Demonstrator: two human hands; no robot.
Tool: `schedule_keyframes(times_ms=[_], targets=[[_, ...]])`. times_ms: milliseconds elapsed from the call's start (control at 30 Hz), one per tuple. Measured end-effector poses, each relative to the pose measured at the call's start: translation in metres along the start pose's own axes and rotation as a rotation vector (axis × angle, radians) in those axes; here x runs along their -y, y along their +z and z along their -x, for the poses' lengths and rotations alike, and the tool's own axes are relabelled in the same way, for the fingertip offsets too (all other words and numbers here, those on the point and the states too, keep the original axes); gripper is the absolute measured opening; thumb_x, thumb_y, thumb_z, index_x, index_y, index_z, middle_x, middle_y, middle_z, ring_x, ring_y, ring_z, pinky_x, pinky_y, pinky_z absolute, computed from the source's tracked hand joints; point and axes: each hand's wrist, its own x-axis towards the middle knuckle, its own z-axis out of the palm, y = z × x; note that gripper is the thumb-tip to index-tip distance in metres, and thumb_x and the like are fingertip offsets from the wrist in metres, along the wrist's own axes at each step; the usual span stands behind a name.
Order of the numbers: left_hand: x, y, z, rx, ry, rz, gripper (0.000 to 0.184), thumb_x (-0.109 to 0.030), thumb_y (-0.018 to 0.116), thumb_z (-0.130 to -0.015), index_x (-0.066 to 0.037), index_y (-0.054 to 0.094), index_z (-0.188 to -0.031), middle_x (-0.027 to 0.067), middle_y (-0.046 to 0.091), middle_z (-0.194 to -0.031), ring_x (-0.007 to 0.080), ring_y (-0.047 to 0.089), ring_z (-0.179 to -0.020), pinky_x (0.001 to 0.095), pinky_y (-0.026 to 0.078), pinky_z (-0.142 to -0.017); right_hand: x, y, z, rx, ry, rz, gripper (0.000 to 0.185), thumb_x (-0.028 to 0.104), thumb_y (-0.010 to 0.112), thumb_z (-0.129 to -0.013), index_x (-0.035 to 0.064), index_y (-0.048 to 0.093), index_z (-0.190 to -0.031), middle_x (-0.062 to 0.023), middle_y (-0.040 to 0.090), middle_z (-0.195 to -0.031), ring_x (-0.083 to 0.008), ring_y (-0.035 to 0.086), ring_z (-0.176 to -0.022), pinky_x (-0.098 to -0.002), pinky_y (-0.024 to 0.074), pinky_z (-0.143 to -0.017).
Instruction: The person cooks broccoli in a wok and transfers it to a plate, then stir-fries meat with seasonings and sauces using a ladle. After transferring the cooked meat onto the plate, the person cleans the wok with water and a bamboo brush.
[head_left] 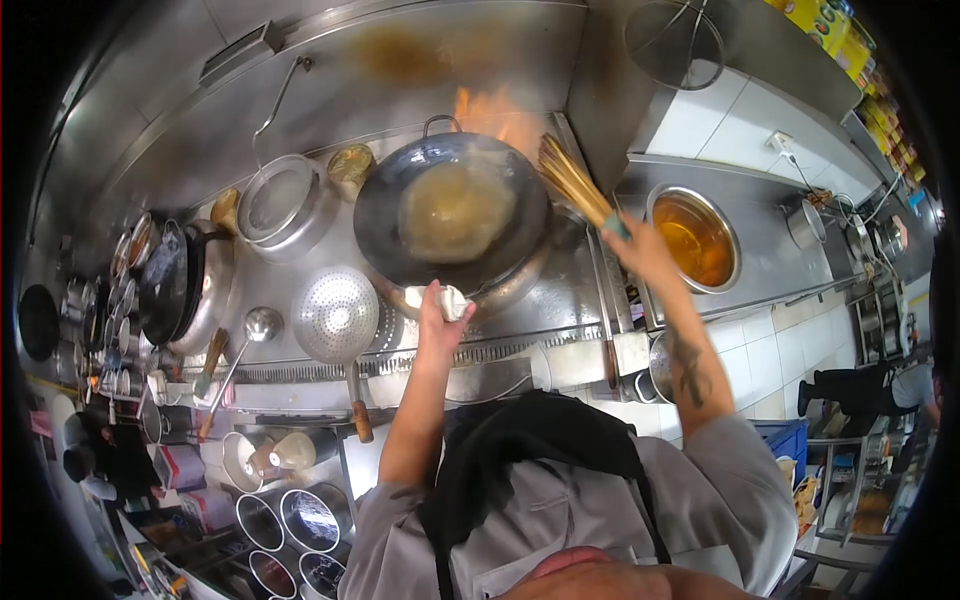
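My left hand [440, 318] is closed on a folded white cloth [453, 302] at the near rim of a large dark wok [383, 215]. Any near handle is hidden under the cloth. Cloudy yellowish liquid [455, 212] lies in the wok, and orange flames [497, 118] rise behind its far right edge. In my right hand [637, 247] is a bamboo wok brush [572, 178], gripped at its bound end. The brush's bristles point up and left, just right of the wok and apart from the liquid.
Left of the wok are a perforated skimmer [336, 318], a ladle [262, 324] and a round strainer [277, 203]. A steel pot [736, 248] of amber liquid stands right. Several metal canisters [310, 520] sit lower left. Other people [865, 388] are at both sides.
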Motion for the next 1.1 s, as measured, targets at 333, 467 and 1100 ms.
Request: schedule_keyframes(times_ms=[333, 467, 1100], targets=[[0.004, -0.026, -0.011, 0.013, -0.117, 0.053, 0.008, -0.020, 0.057, -0.087, -0.015, 0.056, -0.093, 0.0004, 0.057, -0.080, 0.0155, 0.054, -0.071, 0.0315, 0.040, -0.052, -0.135, 0.190, 0.132, 0.399, 0.827, -1.262, 0.043, 0.046, 0.057, -0.092, 0.0050, 0.053, -0.104, -0.0113, 0.061, -0.071, -0.0248, 0.061, -0.051, -0.0361, 0.0467, -0.039], [-0.014, -0.043, 0.030, -0.083, -0.067, -0.168, 0.016, -0.019, 0.059, -0.084, -0.013, 0.056, -0.099, 0.0011, 0.056, -0.086, 0.0159, 0.052, -0.075, 0.0324, 0.039, -0.054, -0.096, 0.103, 0.133, 0.225, 0.695, -1.148, 0.052, 0.040, 0.069, -0.086, 0.0015, 0.052, -0.116, -0.0095, 0.057, -0.061, -0.0192, 0.058, -0.048, -0.0293, 0.0418, -0.039], [-0.071, 0.033, 0.104, -0.209, 0.038, -0.499, 0.031, -0.025, 0.061, -0.080, -0.012, 0.057, -0.108, 0.0030, 0.057, -0.097, 0.0170, 0.052, -0.084, 0.0349, 0.039, -0.061, 0.005, 0.072, 0.078, 0.556, 0.165, -1.192, 0.040, 0.034, 0.065, -0.091, 0.0027, 0.060, -0.115, -0.0041, 0.060, -0.078, -0.0125, 0.059, -0.051, -0.0248, 0.0473, -0.043]])
